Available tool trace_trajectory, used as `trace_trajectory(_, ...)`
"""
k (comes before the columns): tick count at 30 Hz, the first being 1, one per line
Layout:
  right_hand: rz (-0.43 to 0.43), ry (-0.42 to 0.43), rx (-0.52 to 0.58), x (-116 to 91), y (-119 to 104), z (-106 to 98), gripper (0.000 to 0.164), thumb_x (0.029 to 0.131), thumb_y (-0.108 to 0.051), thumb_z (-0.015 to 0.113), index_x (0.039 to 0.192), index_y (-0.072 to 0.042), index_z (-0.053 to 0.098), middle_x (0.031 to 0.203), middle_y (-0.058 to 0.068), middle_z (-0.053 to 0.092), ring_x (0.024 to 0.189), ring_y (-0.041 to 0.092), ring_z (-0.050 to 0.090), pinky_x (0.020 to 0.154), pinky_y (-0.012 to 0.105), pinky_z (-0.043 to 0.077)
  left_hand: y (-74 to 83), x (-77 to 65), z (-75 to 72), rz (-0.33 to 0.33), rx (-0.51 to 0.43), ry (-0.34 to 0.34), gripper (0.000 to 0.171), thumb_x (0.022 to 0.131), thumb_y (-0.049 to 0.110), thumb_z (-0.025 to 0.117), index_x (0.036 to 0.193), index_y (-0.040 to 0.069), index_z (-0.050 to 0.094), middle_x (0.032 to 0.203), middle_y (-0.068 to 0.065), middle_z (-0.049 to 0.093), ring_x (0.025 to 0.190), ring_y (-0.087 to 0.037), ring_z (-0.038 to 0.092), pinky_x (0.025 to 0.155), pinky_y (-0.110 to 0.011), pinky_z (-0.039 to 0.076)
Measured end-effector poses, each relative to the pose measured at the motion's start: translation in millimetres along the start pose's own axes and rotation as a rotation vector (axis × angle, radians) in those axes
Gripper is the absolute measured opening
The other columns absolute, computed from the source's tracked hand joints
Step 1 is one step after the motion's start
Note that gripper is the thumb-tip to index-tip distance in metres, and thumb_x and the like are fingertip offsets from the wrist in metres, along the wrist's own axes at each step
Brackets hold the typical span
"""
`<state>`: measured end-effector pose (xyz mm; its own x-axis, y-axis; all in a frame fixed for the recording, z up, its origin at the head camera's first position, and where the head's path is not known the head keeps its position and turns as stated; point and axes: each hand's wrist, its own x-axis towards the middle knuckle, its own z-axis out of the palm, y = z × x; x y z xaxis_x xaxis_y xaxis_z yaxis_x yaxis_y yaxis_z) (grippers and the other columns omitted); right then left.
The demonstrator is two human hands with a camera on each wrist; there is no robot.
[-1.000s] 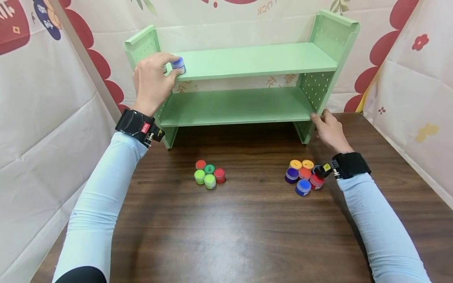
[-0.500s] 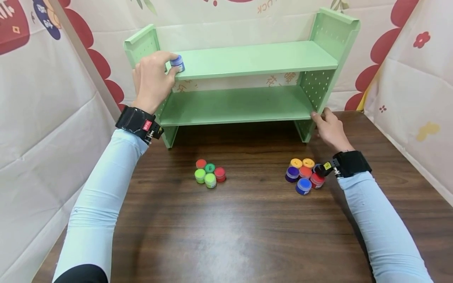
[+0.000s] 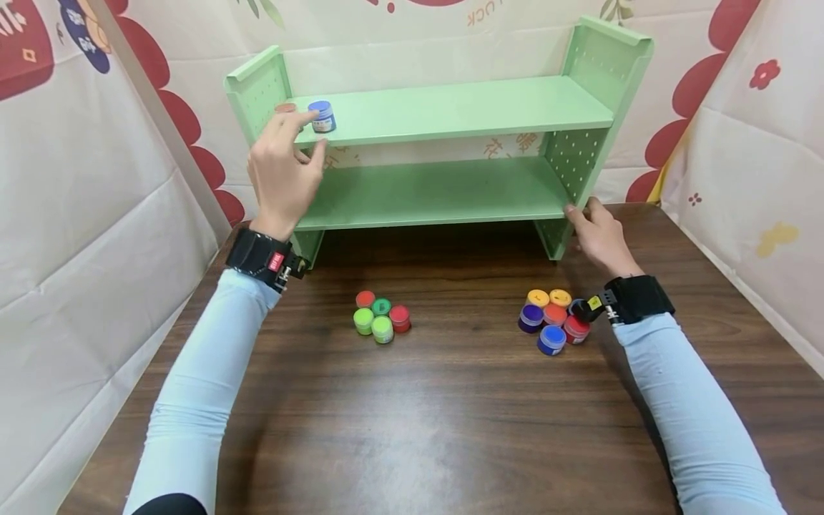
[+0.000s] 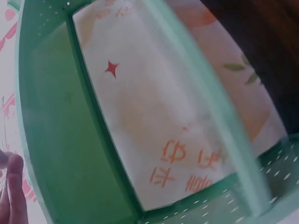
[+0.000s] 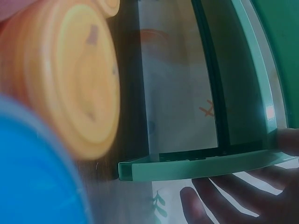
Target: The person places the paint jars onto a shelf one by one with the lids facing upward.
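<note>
A small jar with a blue lid [image 3: 323,118] stands upright near the left end of the top board of a green two-tier shelf [image 3: 450,111]. To its left is another jar with a reddish-brown lid [image 3: 285,108], partly behind my left hand [image 3: 283,175]. That hand hovers in front of the shelf, thumb and index finger spread and nothing between them. In the left wrist view only some fingers [image 4: 17,186] appear at the edge. My right hand [image 3: 601,239] grips the shelf's right side panel low down, thumb at the lower board's front corner and fingers on the outside [image 5: 233,186].
On the wooden table [image 3: 412,429], several small jars with red and green lids [image 3: 382,329] cluster at centre left. Another cluster with yellow, red, purple and blue lids [image 3: 552,340] sits under the right wrist. Printed cloth walls [image 3: 759,179] stand around the table.
My left hand has let go of the blue-lidded jar, leaving it on the top board, and drawn back slightly down. The reddish-brown lid now shows. My right hand stays in place.
</note>
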<state>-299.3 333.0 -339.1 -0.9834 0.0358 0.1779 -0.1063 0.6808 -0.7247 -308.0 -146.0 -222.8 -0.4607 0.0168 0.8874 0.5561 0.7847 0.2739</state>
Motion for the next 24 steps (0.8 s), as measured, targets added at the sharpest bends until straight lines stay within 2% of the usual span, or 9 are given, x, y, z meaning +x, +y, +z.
trace_trajectory(2, 0.005, -0.001, 0.002, 0.7, -0.5, 0.3, 0.073, 0.107, -0.058, 0.031, 0.154, -0.002, 0.035, 0.144, 0.033, 0.053, 0.078, -0.008, 0.054, 0.063, 0.018, 0.051, 0.5, -12.5, 3.0, 0.022, -0.056, 0.02, 0.031, 0.094, 0.014, 0.072, 0.124, 0.006, 0.071, 0.114, -0.014, 0.073, 0.066, -0.026, 0.066, 0.063, -0.019, 0.044)
trace_trajectory(4, 0.009, -0.001, 0.0, 1.3, -0.8, 0.8, 0.072, 0.107, -0.058, 0.031, 0.151, -0.001, 0.036, 0.144, 0.033, 0.053, 0.088, 0.003, 0.059, 0.063, 0.018, 0.051, 1.0, -23.9, 6.2, 0.048, -0.104, 0.008, 0.03, 0.094, 0.015, 0.072, 0.122, 0.003, 0.07, 0.108, -0.016, 0.072, 0.064, -0.025, 0.065, 0.063, -0.013, 0.044)
trace_trajectory(8, 0.013, -0.001, 0.001, 0.6, -1.2, 1.3, 0.072, 0.107, -0.058, 0.029, 0.151, -0.001, 0.036, 0.144, 0.033, 0.053, 0.107, 0.028, 0.06, 0.064, 0.018, 0.051, 1.9, -44.3, 14.5, 0.082, -0.176, -0.046, 0.028, 0.095, 0.015, 0.072, 0.119, 0.0, 0.069, 0.101, -0.017, 0.072, 0.06, -0.023, 0.065, 0.06, -0.018, 0.048)
trace_trajectory(10, 0.012, 0.001, -0.002, 0.2, -1.4, 1.3, 0.073, 0.107, -0.058, 0.029, 0.153, -0.001, 0.035, 0.143, 0.033, 0.053, 0.104, 0.025, 0.061, 0.063, 0.018, 0.05, 1.8, -53.4, 19.5, 0.072, -0.2, -0.072, 0.029, 0.095, 0.015, 0.072, 0.119, 0.0, 0.069, 0.099, -0.016, 0.072, 0.057, -0.022, 0.063, 0.059, -0.022, 0.048)
trace_trajectory(12, 0.007, 0.006, -0.013, -0.1, -1.7, 1.1, 0.073, 0.107, -0.058, 0.029, 0.152, -0.001, 0.036, 0.14, 0.032, 0.055, 0.091, 0.014, 0.063, 0.063, 0.018, 0.05, 1.0, -61.5, 24.1, 0.058, -0.216, -0.095, 0.029, 0.095, 0.015, 0.073, 0.12, 0.001, 0.069, 0.098, -0.015, 0.072, 0.055, -0.021, 0.061, 0.058, -0.023, 0.046)
trace_trajectory(16, -0.004, 0.011, -0.027, -1.2, -2.0, 1.3, 0.072, 0.106, -0.059, 0.03, 0.148, -0.001, 0.038, 0.134, 0.031, 0.057, 0.07, -0.005, 0.054, 0.063, 0.018, 0.048, -2.3, -73.8, 30.6, 0.036, -0.227, -0.163, 0.028, 0.094, 0.014, 0.075, 0.119, 0.003, 0.07, 0.095, -0.013, 0.073, 0.054, -0.019, 0.06, 0.058, -0.024, 0.044)
trace_trajectory(20, -0.007, 0.008, -0.027, -3.0, -2.3, 1.2, 0.072, 0.107, -0.059, 0.03, 0.147, 0.0, 0.038, 0.135, 0.032, 0.057, 0.07, -0.007, 0.053, 0.063, 0.017, 0.048, -7.1, -78.5, 31.9, 0.032, -0.198, -0.322, 0.028, 0.093, 0.018, 0.076, 0.118, 0.006, 0.071, 0.093, -0.01, 0.076, 0.056, -0.018, 0.062, 0.059, -0.027, 0.045)
trace_trajectory(22, -0.006, 0.011, -0.028, -3.1, -2.7, 0.9, 0.072, 0.106, -0.059, 0.03, 0.147, -0.001, 0.038, 0.135, 0.032, 0.057, 0.073, -0.003, 0.055, 0.064, 0.018, 0.048, -9.5, -78.1, 30.6, 0.026, -0.174, -0.461, 0.028, 0.094, 0.022, 0.077, 0.118, 0.009, 0.071, 0.091, -0.007, 0.077, 0.056, -0.016, 0.064, 0.06, -0.03, 0.047)
trace_trajectory(24, -0.005, 0.016, -0.026, -2.5, -3.7, 0.5, 0.072, 0.106, -0.06, 0.03, 0.147, -0.001, 0.038, 0.136, 0.031, 0.056, 0.08, 0.007, 0.061, 0.064, 0.018, 0.048, -11.9, -76.6, 28.0, 0.004, -0.152, -0.642, 0.028, 0.095, 0.025, 0.076, 0.119, 0.012, 0.07, 0.09, -0.004, 0.077, 0.055, -0.016, 0.065, 0.062, -0.032, 0.049)
